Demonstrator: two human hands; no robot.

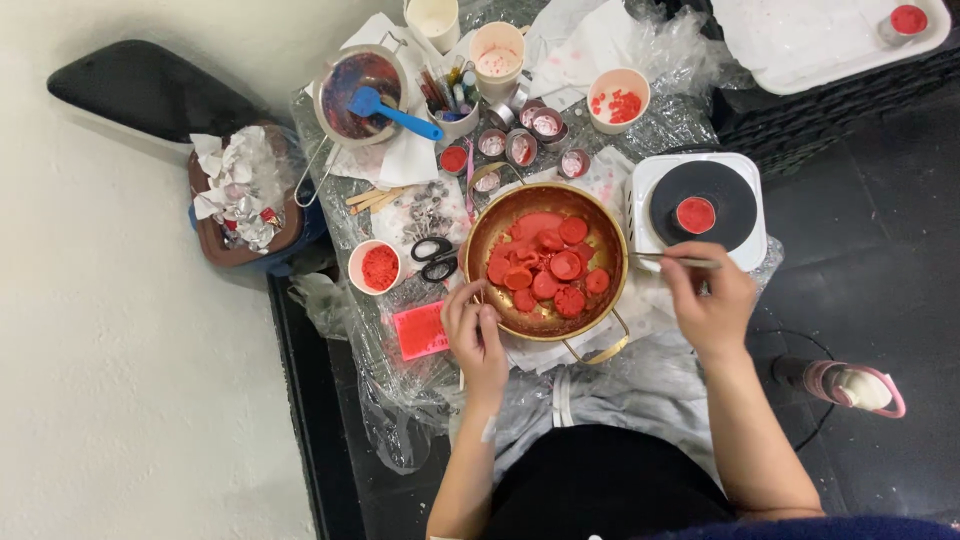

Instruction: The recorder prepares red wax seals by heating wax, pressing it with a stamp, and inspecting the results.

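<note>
A gold-coloured metal bowl (500, 225) holds several round red wax discs (548, 266). My left hand (474, 330) rests at the bowl's near-left rim, fingers curled against it; whether it grips the rim is unclear. My right hand (708, 300) pinches a thin stick (672, 259) that points left toward the bowl's right rim. Just beyond that hand sits a small white hotplate (648, 182) with a black round top and a red-filled tin (695, 215) on it.
Black scissors (433, 256), a white cup of red bits (378, 267) and a pink block (420, 330) lie left of the bowl. Behind stand small tins (520, 147), cups, a pot with a blue spatula (390, 110), and a white tray (800, 45). A bin of crumpled paper (240, 195) sits left.
</note>
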